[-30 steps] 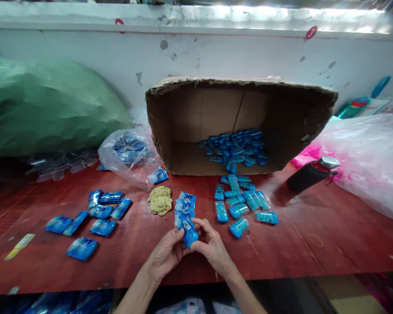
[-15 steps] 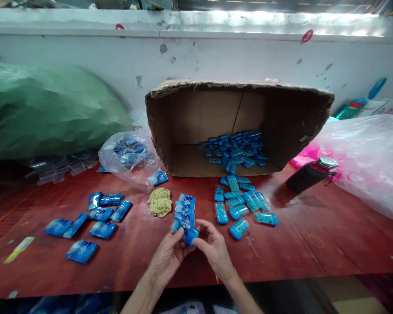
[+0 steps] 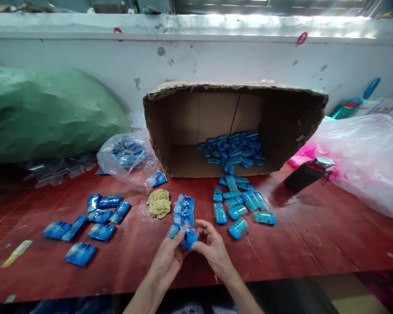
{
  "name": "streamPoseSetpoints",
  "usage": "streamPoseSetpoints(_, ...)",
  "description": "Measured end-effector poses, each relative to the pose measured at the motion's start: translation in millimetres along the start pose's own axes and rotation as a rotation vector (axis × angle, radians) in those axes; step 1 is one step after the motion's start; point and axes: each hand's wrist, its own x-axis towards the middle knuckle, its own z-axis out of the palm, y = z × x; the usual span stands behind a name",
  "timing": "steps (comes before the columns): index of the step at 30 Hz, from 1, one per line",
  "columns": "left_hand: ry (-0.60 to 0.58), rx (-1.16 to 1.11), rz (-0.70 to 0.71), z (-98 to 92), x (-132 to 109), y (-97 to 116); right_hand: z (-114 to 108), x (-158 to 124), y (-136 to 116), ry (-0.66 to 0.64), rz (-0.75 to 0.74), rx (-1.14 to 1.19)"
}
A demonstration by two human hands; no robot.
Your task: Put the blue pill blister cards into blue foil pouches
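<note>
My left hand (image 3: 167, 260) and my right hand (image 3: 212, 248) meet near the table's front edge, both pinched on one small blue packet (image 3: 186, 236). Just beyond it lies a short stack of blue packets (image 3: 184, 208). To the right is a cluster of clear capsules filled with blue pieces (image 3: 239, 205), spilling from a cardboard box (image 3: 183, 109) that lies on its side. More capsules (image 3: 234, 150) lie inside the box. Several sealed blue packets (image 3: 98, 216) are scattered at the left.
On the red table (image 3: 314, 244) are a yellowish bunch of rubber bands (image 3: 159, 203), a clear plastic bag with blue items (image 3: 127, 155), a big green sack (image 3: 49, 109), a dark bottle lying down (image 3: 306, 173) and a translucent plastic bag (image 3: 367, 161). A white wall runs behind.
The packet in my hands has been folded or squeezed shorter and sits lower between my fingers. The camera has tilted slightly; the other things stay put.
</note>
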Motion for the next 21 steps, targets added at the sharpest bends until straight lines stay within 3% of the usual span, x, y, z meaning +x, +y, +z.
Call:
streamPoseSetpoints(5,0.049,0.031,-0.007,8.3,-5.2,-0.7,1.2,-3.0,2.0,0.038,-0.005,-0.070)
streamPoseSetpoints(12,-0.105,0.038,-0.042,7.9,-13.8,7.8,-8.2,2.2,3.8,0.004,-0.027,-0.079)
streamPoseSetpoints(21,-0.037,-0.032,-0.089,4.6,-17.4,-7.9,-9.2,-1.0,4.5,-0.111,-0.006,-0.061)
